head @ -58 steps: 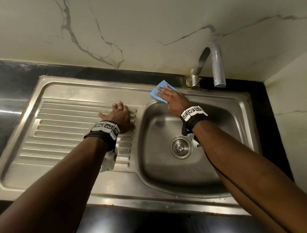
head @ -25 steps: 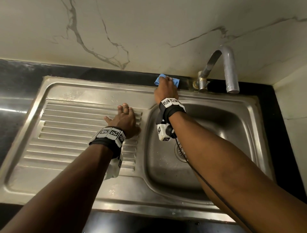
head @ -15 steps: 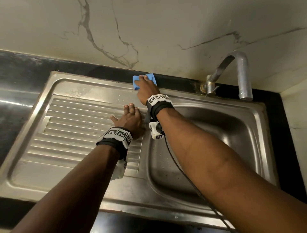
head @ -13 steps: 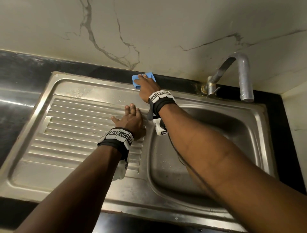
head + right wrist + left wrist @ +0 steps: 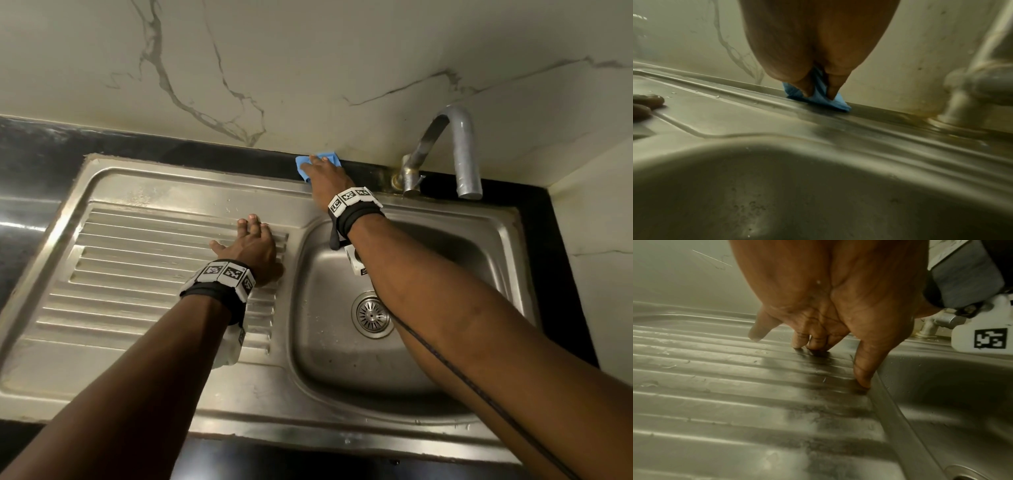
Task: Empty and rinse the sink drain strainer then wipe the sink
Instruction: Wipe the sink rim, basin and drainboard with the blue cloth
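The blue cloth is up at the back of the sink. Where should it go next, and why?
Probably slide the cloth right along the back rim, toward the tap. The right hand presses it flat on that rim, left of the tap, so the strip by the tap's base looks unwiped. The left hand rests on the drainboard to steady.

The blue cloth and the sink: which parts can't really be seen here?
- Blue cloth: mostly under the right hand in the head and right wrist views.
- Drain strainer: right part behind the right forearm, head view; any residue too small to tell.
- Faucet: blurred, cut by the right wrist view's edge.
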A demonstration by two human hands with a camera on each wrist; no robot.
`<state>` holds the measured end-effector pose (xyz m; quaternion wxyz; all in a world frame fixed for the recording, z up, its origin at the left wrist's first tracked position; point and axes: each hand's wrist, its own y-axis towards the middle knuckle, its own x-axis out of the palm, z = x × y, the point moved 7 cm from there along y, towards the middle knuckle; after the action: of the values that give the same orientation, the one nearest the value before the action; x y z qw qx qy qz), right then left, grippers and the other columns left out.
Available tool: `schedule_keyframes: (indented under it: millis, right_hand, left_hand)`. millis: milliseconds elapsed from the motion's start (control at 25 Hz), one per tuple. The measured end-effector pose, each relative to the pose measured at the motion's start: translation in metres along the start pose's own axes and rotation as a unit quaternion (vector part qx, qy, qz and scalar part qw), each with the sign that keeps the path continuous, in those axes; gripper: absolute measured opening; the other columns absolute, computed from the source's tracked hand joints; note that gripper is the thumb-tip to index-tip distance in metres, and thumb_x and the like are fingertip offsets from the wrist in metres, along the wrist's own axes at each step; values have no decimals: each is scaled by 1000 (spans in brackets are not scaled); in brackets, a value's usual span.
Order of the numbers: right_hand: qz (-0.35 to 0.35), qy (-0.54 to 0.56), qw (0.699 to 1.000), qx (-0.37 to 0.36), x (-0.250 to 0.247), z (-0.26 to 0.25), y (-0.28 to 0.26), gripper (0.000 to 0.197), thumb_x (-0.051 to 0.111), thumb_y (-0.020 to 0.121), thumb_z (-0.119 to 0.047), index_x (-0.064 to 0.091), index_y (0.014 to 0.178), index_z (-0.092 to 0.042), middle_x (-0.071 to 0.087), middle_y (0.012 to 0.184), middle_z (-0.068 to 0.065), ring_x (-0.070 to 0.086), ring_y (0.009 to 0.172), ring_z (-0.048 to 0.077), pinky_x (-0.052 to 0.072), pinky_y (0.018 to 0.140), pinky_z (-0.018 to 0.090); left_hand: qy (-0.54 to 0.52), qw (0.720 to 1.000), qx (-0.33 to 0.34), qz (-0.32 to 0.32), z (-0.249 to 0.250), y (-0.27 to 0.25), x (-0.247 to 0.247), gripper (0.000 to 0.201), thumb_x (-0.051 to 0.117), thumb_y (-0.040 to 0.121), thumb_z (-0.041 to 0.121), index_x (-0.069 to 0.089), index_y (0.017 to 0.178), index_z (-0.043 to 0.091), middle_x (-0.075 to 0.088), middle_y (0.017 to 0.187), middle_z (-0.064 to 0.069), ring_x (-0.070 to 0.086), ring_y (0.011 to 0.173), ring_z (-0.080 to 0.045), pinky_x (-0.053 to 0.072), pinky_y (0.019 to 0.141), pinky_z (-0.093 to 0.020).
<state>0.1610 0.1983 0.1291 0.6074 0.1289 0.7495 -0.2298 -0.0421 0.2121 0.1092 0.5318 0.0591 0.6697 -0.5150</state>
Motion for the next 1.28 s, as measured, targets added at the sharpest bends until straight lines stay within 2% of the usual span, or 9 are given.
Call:
schedule_keyframes:
  millis: [200,400,560,760,880,1040,1120,1200,1280]
  right_hand:
    - [22,7,999,34,-2,44,-20,43,38,97,2,50,138,-5,38,153,16,38,137,34,38,106,43]
    - [40,9,996,82,1,83,-38,44,43,96,-1,44,140,-6,39,151,20,38,137,40,40,108,51]
    - [49,0,992,115,1,87,-46,45,44,95,-2,41,139,-8,39,146,25,40,133,43,44,103,53]
    - [54,2,986,155,15,82,-70,46,46,97,-5,37,142,-10,29,153,28,29,142,45,40,107,55]
    - [83,21,985,152,7,82,-68,47,50,94,-3,41,140,-8,40,147,25,39,136,41,44,105,51]
    - [150,89,968,181,-14,84,-56,40,51,86,5,56,124,-6,61,121,20,57,113,38,44,94,42]
    - [122,74,973,179,-9,81,-57,42,50,88,2,54,128,-8,54,130,23,51,121,40,44,94,42]
    - [77,48,982,164,5,78,-62,50,48,92,-3,44,141,-10,36,148,26,35,136,42,40,105,46]
    - [57,45,984,165,19,74,-70,54,47,94,-4,36,146,-12,24,156,26,23,144,43,37,110,51]
  left_hand:
    - [8,1000,-2,4,-1,2,1,99,61,98,52,1,166,14,-16,173,-5,-10,161,-28,11,116,-80]
    - [11,1000,-2,12,-4,3,1,98,62,97,54,3,166,15,-15,174,-4,-8,161,-28,12,116,-80]
    - [6,1000,0,16,-6,4,3,99,64,96,55,5,166,17,-14,174,-3,-8,161,-28,13,115,-80]
    - [-11,1000,-1,20,-7,7,5,100,65,95,54,5,166,18,-15,174,-1,-9,161,-26,14,115,-80]
    - [-20,1000,2,20,-7,7,6,100,65,95,53,4,166,17,-17,173,-2,-10,161,-27,13,115,-81]
    - [-21,1000,4,23,-7,7,6,100,64,95,54,4,166,17,-17,173,-2,-10,161,-26,14,115,-80]
    - [-18,1000,4,25,-7,8,6,100,65,95,54,5,166,18,-16,174,-1,-9,161,-26,15,115,-80]
    - [-18,1000,1,26,-7,8,6,100,65,95,54,5,166,18,-16,174,-1,-9,161,-26,14,115,-80]
    - [-16,1000,1,25,-7,7,5,99,64,95,54,5,166,18,-16,174,-1,-9,161,-26,14,114,-80]
